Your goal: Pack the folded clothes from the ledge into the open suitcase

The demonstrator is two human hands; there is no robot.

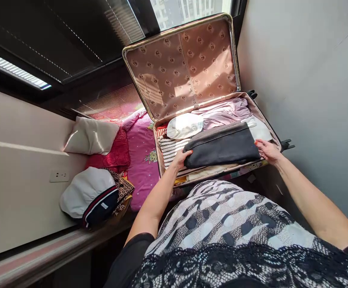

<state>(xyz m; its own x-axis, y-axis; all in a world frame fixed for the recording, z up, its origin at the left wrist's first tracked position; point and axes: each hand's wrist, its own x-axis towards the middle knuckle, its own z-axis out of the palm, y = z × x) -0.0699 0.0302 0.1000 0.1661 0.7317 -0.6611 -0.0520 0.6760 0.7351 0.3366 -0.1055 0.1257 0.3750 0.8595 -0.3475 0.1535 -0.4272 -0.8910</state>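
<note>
A folded dark garment [223, 146] lies across the front of the packed suitcase [235, 64], over other clothes. My left hand [180, 158] grips its left end, thumb on top and the other fingers partly hidden. At the opposite end, my right hand [267, 151] is closed on the edge, with its red-nailed fingertips against the cloth. Left of the garment, a striped black-and-white cloth [171, 150] shows beneath it. Behind it sit a round white bundle [185, 126] and a mauve garment [225, 112]. White cloth [259, 130] lies by my right hand.
The suitcase lid stands open against the window [189, 10]. A pink bedspread [141, 160] spreads to the left, with a pale satin pillow [91, 136] and a white-and-navy bag [90, 196] on that side. A bare wall [306, 80] rises close on the right.
</note>
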